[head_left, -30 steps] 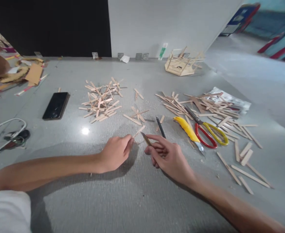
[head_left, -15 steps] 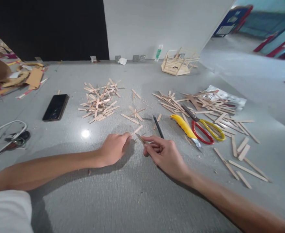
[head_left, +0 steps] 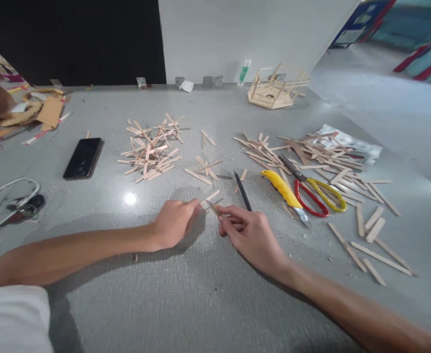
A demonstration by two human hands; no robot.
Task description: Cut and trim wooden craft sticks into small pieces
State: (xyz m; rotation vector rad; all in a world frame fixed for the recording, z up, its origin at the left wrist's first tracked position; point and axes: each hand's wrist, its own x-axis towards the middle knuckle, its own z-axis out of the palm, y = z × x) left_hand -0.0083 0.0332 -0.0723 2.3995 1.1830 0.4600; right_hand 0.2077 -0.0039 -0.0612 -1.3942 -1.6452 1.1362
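Pinched in the fingertips of my left hand [head_left: 175,223] is a thin wooden craft stick [head_left: 211,196], its far end pointing up and right. My right hand [head_left: 250,235] grips a small blade [head_left: 210,205] between thumb and fingers. The blade's grey tip touches or nearly touches the stick; I cannot tell which. Most of what the right fingers hold is hidden. A black pencil or pen [head_left: 242,191] lies just beyond the right knuckles. To its right lie a yellow-handled cutter [head_left: 281,189] and scissors [head_left: 313,196] with red and yellow handles.
Piles of craft sticks lie at centre left [head_left: 151,152] and right. Behind stand a hexagonal stick frame [head_left: 272,100] and a glue stick [head_left: 244,73]. A phone [head_left: 83,158], a white cable [head_left: 8,184] and cardboard scraps [head_left: 50,113] are on the left. Wall panels close off the back.
The view has shifted slightly, so the things on the right appear a little further right. Both hands keep their grips, with the blade still at the craft stick.
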